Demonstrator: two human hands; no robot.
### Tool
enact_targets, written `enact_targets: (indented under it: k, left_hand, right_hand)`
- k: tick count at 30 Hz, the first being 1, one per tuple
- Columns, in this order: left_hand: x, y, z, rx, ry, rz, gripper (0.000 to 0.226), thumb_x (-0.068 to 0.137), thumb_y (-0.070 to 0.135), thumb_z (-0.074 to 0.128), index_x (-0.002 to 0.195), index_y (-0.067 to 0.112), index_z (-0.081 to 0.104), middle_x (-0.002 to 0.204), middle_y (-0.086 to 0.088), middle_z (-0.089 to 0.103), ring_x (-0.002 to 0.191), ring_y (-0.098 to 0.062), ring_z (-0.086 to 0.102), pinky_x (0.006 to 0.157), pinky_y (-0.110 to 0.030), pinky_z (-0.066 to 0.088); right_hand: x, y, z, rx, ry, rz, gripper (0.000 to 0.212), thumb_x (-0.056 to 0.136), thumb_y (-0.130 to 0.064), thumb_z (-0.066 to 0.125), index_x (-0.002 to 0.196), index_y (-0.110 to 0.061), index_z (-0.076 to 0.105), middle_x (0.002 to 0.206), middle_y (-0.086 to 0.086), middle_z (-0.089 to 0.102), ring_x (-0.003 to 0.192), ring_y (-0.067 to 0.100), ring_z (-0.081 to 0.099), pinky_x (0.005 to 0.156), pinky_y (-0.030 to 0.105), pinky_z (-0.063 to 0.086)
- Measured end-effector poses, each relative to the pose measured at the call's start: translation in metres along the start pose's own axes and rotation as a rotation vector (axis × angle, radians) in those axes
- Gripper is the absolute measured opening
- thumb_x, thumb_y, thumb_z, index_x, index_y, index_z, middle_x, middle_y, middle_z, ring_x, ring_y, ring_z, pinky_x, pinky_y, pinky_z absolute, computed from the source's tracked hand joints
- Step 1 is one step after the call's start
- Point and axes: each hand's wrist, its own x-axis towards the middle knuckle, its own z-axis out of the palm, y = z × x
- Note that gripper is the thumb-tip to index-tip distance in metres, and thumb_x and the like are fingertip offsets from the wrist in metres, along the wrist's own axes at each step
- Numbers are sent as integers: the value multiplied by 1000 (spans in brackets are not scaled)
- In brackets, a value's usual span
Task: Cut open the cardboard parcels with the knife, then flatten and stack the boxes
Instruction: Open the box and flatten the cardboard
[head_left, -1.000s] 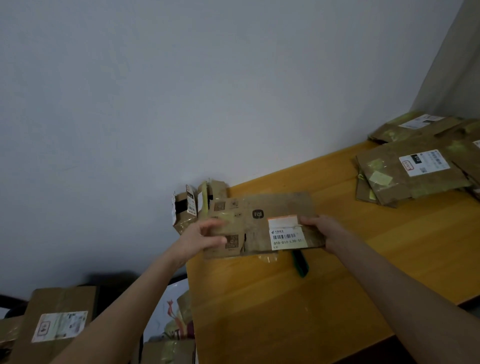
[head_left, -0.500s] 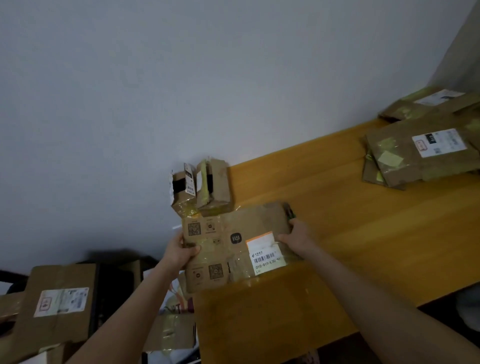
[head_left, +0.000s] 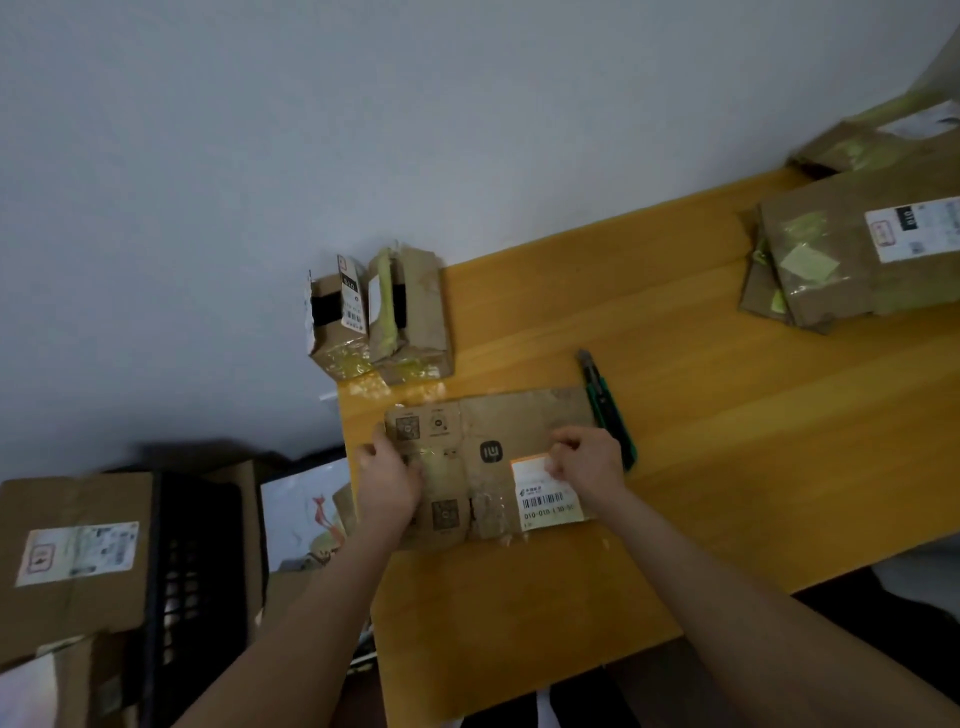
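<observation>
Flattened box (head_left: 519, 415) now down on table (head_left: 701, 426), left grip (head_left: 387, 483) flat on it, right grip (head_left: 587, 467) unclear

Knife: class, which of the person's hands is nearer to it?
Right. The right hand rests on the flat box beside the knife; the left hand is at the box's far end.

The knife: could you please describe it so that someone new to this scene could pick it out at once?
Start at the orange wooden table against the grey wall. A flattened box lies on it, and the knife rests at that box's right edge, beside the right hand. It alone is slim and green-handled among brown cardboard.
</observation>
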Motion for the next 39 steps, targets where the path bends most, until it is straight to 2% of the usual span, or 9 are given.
enact_targets:
  k: [5,8,10,13,17,27,34,37,39]
  left_hand:
    - [-2,4,22,305,74,515,66,94,12,42,154,12,16,160,-11,18,148,-30,13,121,-47,14]
    - [8,9,44,472,-26,598,63,92,42,13,152,28,-2,160,6,-1,148,-21,-6,120,-52,0]
    - [13,1,63,540,-55,574,63,91,50,7,152,34,1,161,6,1,148,-25,1,114,-61,3]
    - [18,-12,84,591,-17,598,60,95,54,23,152,33,19,160,0,20,146,-31,21,109,-68,15]
    - [22,-15,90,578,38,603,63,92,55,29,151,34,20,160,0,22,146,-31,21,110,-67,12]
    - [19,-18,90,583,32,605,64,92,57,27,151,33,21,160,-2,22,146,-32,21,109,-67,13]
    - [1,-24,86,613,-2,599,70,92,64,23,152,26,26,159,-14,19,146,-32,21,110,-64,14]
    - [-10,-36,85,621,17,600,73,91,66,23,153,29,18,161,-13,15,148,-30,17,110,-66,12]
    - [-9,-36,85,620,23,583,72,91,67,22,153,31,15,161,-12,15,148,-29,16,109,-69,10]
  right_hand:
    - [8,-6,18,-496,153,-461,42,98,-28,50,137,-15,51,141,7,49,129,26,41,103,36,38]
    - [20,-11,35,-798,-73,-556,58,101,-45,32,154,-28,13,161,4,-1,148,33,-4,120,50,3]
    - [31,0,48,-927,-157,-513,58,100,-52,14,152,-33,-4,159,1,-18,146,32,-19,117,54,-9]
    - [41,23,62,-954,-129,-527,64,92,-57,0,152,-34,3,162,6,-6,148,33,-8,116,56,-8]
    - [47,35,72,-943,-61,-543,61,94,-55,17,150,-31,24,159,9,20,145,37,17,114,58,5]
    - [46,35,73,-936,-37,-544,60,94,-56,18,148,-33,16,160,8,15,146,35,11,113,58,6]
    - [43,24,67,-1010,-129,-496,68,80,-57,-20,144,-34,-23,150,2,-33,144,32,-25,114,56,-13]
    - [35,27,61,-1009,-169,-510,72,78,-59,-22,145,-34,-19,152,4,-31,142,31,-27,113,58,-14]
    - [24,38,57,-1000,-132,-537,69,87,-63,-13,150,-34,-2,159,8,-9,146,33,-10,113,60,-5]
